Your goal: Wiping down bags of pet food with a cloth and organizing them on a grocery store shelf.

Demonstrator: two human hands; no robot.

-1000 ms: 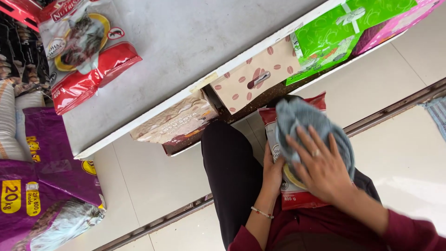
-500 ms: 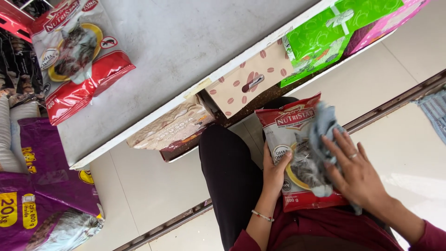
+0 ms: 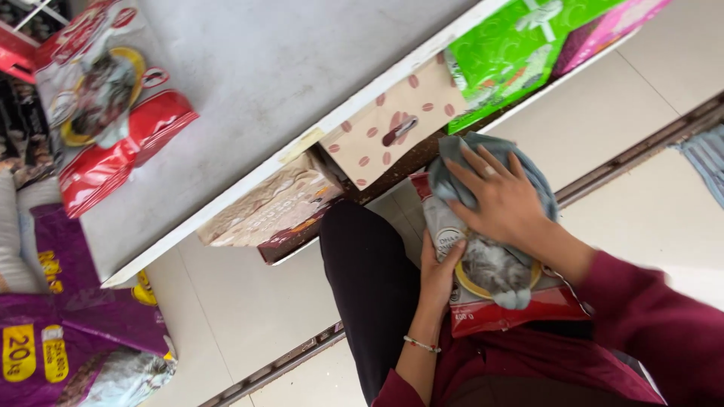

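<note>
A red and silver pet food bag [image 3: 490, 290] rests against my lap. My left hand [image 3: 439, 273] grips its left edge and holds it up. My right hand [image 3: 504, 197] presses a grey-blue cloth [image 3: 467, 162] flat against the upper part of the bag, fingers spread over the cloth. The top of the bag is hidden under the cloth. My dark trouser leg [image 3: 369, 279] runs beside the bag.
A white shelf [image 3: 286, 68] carries another red pet food bag [image 3: 105, 105]. Below its edge stand a beige spotted bag [image 3: 392, 120], a green bag [image 3: 520, 45] and a tan packet [image 3: 264, 207]. Purple sacks [image 3: 75, 332] lie at the left on the tiled floor.
My right hand has slid the cloth from the bag's lower right up over its top. The left hand still holds the bag's edge.
</note>
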